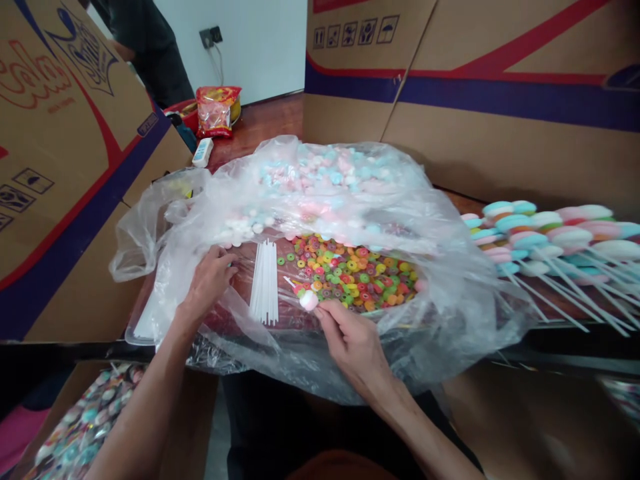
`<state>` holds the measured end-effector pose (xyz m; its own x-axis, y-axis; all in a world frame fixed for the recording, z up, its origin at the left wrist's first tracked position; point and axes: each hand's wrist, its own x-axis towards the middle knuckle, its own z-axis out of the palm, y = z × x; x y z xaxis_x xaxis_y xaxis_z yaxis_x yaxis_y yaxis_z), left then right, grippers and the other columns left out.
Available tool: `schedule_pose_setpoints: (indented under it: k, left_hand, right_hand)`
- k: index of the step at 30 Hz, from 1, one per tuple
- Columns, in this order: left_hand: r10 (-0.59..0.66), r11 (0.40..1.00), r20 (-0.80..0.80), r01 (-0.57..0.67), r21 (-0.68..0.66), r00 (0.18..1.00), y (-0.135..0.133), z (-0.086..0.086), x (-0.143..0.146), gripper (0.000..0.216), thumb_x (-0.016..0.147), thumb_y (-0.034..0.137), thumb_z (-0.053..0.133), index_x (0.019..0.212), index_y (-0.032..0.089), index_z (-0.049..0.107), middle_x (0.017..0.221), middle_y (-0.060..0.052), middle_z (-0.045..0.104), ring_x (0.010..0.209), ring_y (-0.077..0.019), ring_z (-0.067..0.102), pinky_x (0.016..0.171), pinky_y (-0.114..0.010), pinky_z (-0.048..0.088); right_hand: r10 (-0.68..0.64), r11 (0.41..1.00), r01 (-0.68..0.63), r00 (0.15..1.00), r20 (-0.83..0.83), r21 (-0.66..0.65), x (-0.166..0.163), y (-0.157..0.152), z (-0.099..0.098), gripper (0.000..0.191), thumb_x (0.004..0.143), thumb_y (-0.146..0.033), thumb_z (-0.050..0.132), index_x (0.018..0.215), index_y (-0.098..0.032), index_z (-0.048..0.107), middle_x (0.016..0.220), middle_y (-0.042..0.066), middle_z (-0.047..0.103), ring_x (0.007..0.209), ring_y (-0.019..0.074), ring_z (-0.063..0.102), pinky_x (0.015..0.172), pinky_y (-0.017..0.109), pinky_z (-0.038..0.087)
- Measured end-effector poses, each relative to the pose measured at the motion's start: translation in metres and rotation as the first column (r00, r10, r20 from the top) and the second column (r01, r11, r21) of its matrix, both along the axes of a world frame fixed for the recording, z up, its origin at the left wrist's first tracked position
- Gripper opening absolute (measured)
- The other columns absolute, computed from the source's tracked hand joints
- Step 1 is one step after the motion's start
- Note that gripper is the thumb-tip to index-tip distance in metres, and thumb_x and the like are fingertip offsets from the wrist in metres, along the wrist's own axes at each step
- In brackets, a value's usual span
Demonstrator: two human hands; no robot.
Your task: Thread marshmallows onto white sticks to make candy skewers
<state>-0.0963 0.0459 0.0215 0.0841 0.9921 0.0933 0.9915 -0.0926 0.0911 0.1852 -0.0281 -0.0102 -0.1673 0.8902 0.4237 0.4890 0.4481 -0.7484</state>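
Note:
My right hand (pixel 350 340) pinches a white stick (pixel 294 285) with a pale pink marshmallow (pixel 309 301) threaded on it, held over the near edge of a pile of small coloured candy rings (pixel 350 270). My left hand (pixel 210 280) rests with curled fingers on the clear plastic sheet (pixel 200 200), just left of a bundle of white sticks (pixel 265 283). Behind lies a heap of pink, blue and white marshmallows (pixel 320 173) under the plastic.
Finished candy skewers (pixel 545 233) lie stacked at the right, sticks pointing toward me. Cardboard box walls (pixel 60 167) stand left and behind at the right (pixel 475 100). A box of wrapped sweets (pixel 80 427) sits lower left. A snack bag (pixel 216 110) and remote (pixel 203 152) lie behind; a person in dark clothes (pixel 145 47) stands there.

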Motion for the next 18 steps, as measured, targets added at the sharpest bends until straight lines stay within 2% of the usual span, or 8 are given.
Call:
schedule_pose_setpoints:
  k: [6, 9, 12, 15, 18]
  left_hand:
    - [-0.016, 0.989, -0.097, 0.03, 0.146, 0.995, 0.001, -0.015, 0.006, 0.027, 0.096, 0.019, 0.04, 0.102, 0.013, 0.065, 0.115, -0.017, 0.059, 0.103, -0.0296, 0.059, 0.09, -0.042, 0.05]
    - [-0.061, 0.976, -0.196, 0.099, 0.194, 0.979, 0.003, -0.02, 0.01, 0.024, 0.094, 0.016, 0.039, 0.096, 0.012, 0.062, 0.107, -0.019, 0.061, 0.105, -0.0321, 0.057, 0.092, -0.045, 0.048]
    - [-0.073, 0.969, -0.244, 0.127, 0.212, 0.967, 0.006, -0.021, 0.012, 0.019, 0.091, 0.014, 0.041, 0.09, 0.014, 0.06, 0.095, -0.016, 0.064, 0.097, -0.0316, 0.058, 0.09, -0.045, 0.047]
    - [-0.061, 0.961, -0.143, 0.097, 0.26, 0.988, 0.007, -0.017, 0.016, 0.014, 0.089, 0.014, 0.045, 0.088, 0.017, 0.059, 0.087, -0.012, 0.065, 0.089, -0.0283, 0.061, 0.084, -0.041, 0.048]
    - [-0.097, 0.952, 0.119, 0.057, 0.3, 0.988, 0.002, -0.013, 0.029, 0.009, 0.088, 0.016, 0.05, 0.09, 0.019, 0.059, 0.084, -0.006, 0.067, 0.078, -0.0207, 0.064, 0.074, -0.033, 0.049]
  right_hand:
    - [-0.108, 0.985, 0.085, 0.982, -0.156, -0.149, 0.004, -0.001, -0.002, 0.02, 0.098, -0.025, 0.05, 0.083, -0.018, 0.06, 0.06, -0.005, 0.049, 0.05, 0.0087, 0.047, 0.053, 0.021, 0.037]
    - [-0.139, 0.976, 0.098, 0.968, -0.208, -0.194, 0.011, 0.002, -0.001, 0.022, 0.098, -0.029, 0.051, 0.082, -0.019, 0.06, 0.06, -0.005, 0.049, 0.05, 0.0092, 0.045, 0.051, 0.022, 0.036]
    - [-0.156, 0.97, 0.106, 0.961, -0.228, -0.218, 0.018, 0.005, 0.0, 0.024, 0.098, -0.031, 0.051, 0.08, -0.019, 0.06, 0.06, -0.005, 0.049, 0.052, 0.0096, 0.046, 0.052, 0.022, 0.037]
    - [-0.155, 0.965, 0.096, 0.959, -0.238, -0.245, 0.02, 0.007, 0.0, 0.025, 0.098, -0.032, 0.05, 0.079, -0.019, 0.06, 0.059, -0.005, 0.049, 0.051, 0.0097, 0.046, 0.051, 0.022, 0.038]
    - [-0.163, 0.963, 0.103, 0.959, -0.233, -0.25, 0.02, 0.008, -0.002, 0.024, 0.097, -0.032, 0.051, 0.079, -0.019, 0.06, 0.059, -0.005, 0.049, 0.051, 0.0099, 0.047, 0.051, 0.022, 0.038]
